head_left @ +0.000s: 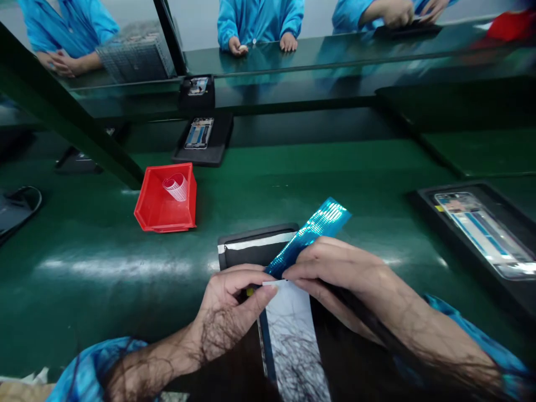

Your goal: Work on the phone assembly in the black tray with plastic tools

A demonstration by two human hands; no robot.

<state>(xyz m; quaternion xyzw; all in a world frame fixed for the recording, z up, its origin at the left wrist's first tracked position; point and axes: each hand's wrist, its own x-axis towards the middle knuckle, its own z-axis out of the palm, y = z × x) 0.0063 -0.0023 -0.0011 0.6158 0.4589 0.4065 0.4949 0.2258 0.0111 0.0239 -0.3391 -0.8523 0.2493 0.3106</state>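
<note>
The left hand [228,310] is closed in a pinch on the lower end of a blue film strip [312,237], and the right hand [335,273] is curled nearly shut on the same strip, both at lower centre above a black holder [251,248]. A red bin [144,209] containing a curled film [176,187] stands left of them; a phone frame [481,234] lies in a black tray [427,206] at right.

Loose, wrinkled smock sleeves of thin, bright blue fabric on both arms: the left sleeve [94,365] bunched in soft folds, the right sleeve [473,335] slightly shiny along its edge. Bare left hand [230,310] and right hand [335,273], with a hairy left forearm [154,357] and right forearm [419,324] showing beyond the cuffs.
</note>
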